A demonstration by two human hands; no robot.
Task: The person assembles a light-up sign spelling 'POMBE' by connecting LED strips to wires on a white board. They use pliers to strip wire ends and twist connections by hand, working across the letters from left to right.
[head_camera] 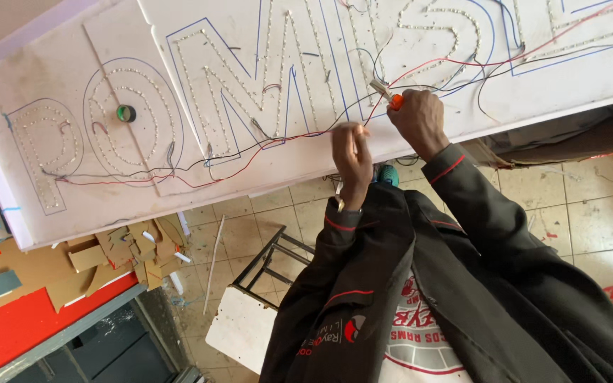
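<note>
Our left hand [352, 152] pinches a red wire [278, 142], and our right hand [416, 117] keeps a clenched grip on an orange-handled tool [387, 94]. Both meet over the white sign board [179, 191], dotted with letter-shaped lights, above a tiled floor [590, 213] littered with cardboard scraps [129, 255].

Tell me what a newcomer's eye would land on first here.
The big white sign board fills the top, its outlined letters studded with rows of small lights and crossed by red and black wires. At its lower edge, the right hand grips an orange-handled tool while the left hand pinches the wires. A green tape roll lies inside one round letter.
</note>
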